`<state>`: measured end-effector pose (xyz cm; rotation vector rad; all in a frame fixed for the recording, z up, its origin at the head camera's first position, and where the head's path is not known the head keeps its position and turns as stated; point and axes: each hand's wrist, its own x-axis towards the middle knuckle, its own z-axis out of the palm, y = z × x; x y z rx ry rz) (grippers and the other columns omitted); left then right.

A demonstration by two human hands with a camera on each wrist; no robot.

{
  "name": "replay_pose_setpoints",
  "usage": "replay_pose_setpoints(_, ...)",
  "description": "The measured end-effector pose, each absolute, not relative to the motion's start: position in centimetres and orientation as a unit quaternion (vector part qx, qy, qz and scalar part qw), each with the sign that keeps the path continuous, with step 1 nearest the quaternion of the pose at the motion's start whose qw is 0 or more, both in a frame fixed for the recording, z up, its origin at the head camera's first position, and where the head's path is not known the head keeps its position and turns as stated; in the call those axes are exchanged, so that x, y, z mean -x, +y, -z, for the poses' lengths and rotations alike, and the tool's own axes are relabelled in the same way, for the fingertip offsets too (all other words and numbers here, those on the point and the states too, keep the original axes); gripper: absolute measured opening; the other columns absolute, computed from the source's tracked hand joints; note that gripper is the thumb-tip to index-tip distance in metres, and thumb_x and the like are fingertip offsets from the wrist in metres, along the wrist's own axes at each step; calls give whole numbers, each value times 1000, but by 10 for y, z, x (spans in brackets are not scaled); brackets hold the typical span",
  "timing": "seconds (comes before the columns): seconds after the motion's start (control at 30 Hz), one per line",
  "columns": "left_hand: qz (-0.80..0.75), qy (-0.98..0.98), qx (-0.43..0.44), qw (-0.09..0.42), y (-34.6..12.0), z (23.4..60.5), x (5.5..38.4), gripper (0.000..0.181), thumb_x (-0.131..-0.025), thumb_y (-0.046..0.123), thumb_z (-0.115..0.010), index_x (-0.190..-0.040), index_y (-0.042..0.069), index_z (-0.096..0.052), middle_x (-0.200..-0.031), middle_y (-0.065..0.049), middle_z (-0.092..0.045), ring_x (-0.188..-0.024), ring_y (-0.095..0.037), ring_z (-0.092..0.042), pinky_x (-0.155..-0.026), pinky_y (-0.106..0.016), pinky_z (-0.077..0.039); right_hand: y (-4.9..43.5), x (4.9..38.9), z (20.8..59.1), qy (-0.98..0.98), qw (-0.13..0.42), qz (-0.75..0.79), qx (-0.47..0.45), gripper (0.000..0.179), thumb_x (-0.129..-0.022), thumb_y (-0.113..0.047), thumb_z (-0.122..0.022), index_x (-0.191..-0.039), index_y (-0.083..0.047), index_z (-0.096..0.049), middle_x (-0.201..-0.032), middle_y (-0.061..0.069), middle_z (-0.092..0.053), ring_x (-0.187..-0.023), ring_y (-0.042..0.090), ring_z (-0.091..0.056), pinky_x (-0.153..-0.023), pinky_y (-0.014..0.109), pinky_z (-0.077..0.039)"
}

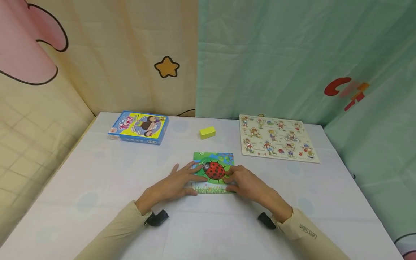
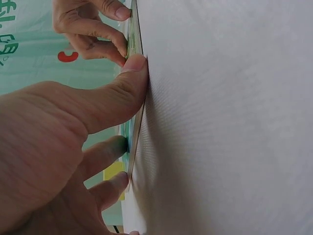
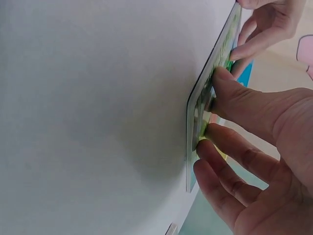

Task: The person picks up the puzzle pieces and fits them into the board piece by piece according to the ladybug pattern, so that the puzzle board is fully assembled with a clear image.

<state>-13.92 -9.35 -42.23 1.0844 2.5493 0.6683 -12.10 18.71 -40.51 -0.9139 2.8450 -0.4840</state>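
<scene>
A ladybug picture puzzle (image 1: pixel 214 186) lies flat on the table in front of me, its red, black-spotted ladybug across the middle. My left hand (image 1: pixel 177 182) rests over the puzzle's left side, fingers spread and fairly straight on the picture. In the left wrist view, the left thumb (image 2: pixel 129 81) lies at the near edge of the board. From the other side, my right hand (image 1: pixel 248 182) touches the puzzle's right part with slightly bent fingers. The right wrist view shows the right thumb (image 3: pixel 230 88) on the picture and the other fingertips (image 3: pixel 203 169) at the board's edge.
Behind the puzzle sits a yellow block (image 1: pixel 207 132). A blue and yellow box (image 1: pixel 139 127) lies at the back left, and a cream board with sports figures (image 1: pixel 276 139) at the back right. Curtains (image 1: pixel 260 65) hang along the table's (image 1: pixel 104 180) far edge.
</scene>
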Motion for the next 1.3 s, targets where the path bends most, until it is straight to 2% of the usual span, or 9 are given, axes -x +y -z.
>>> replay_pose_setpoints(0.27, -234, 884, -378, 147, -95, 424, 140, 50, -92, 31, -72, -140, 24, -60, -165, -7, -30, -155, -38, -12, -113, -78, -8, 185, 124, 408, 936, 59, 180, 298, 28, -81, -14, -82, -106, -1, -78, -106, 7, -66, -101, 25, -63, -91, 43, -54)
replay_pose_setpoints(0.47, -242, 883, -375, 149, -101, 423, 141, 49, -92, 29, -72, -139, 23, -61, -164, -9, -30, -154, -39, -13, -113, -78, -8, 180, 127, 409, 934, 70, 211, 279, 27, -82, -13, -82, -106, -2, -76, -109, 5, -66, -103, 21, -63, -92, 42, -54)
replay_pose_setpoints(0.73, -250, 878, -376, 157, -103, 424, 142, 49, -92, 24, -72, -140, 21, -60, -165, -9, -27, -155, -37, -12, -113, -78, -8, 183, 126, 409, 933, 104, 220, 264, 31, -84, -11, -81, -113, -4, -72, -111, 4, -63, -99, 17, -59, -89, 38, -54)
replay_pose_setpoints(1.03, -248, 882, -371, 149, -102, 425, 140, 49, -93, 24, -72, -140, 19, -59, -164, -9, -30, -154, -37, -16, -114, -77, -11, 188, 131, 413, 926, 94, 236, 280, 28, -83, -11, -82, -109, -8, -72, -110, 2, -61, -96, 16, -57, -83, 34, -52)
replay_pose_setpoints(1.2, -257, 880, -374, 137, -106, 425, 138, 53, -93, 28, -72, -142, 18, -57, -163, -10, -32, -154, -38, -17, -115, -75, -13, 196, 132, 412, 918, 100, 238, 300, 28, -88, -16, -77, -115, -10, -71, -116, 1, -63, -103, 18, -59, -90, 38, -52)
replay_pose_setpoints(1.3, -274, 884, -363, 114, -112, 425, 140, 53, -97, 32, -66, -146, 20, -53, -164, -7, -32, -154, -34, -18, -119, -69, -14, 208, 130, 410, 920, 68, 242, 302, 28, -93, -15, -71, -121, -9, -69, -123, 3, -66, -116, 22, -61, -99, 44, -51)
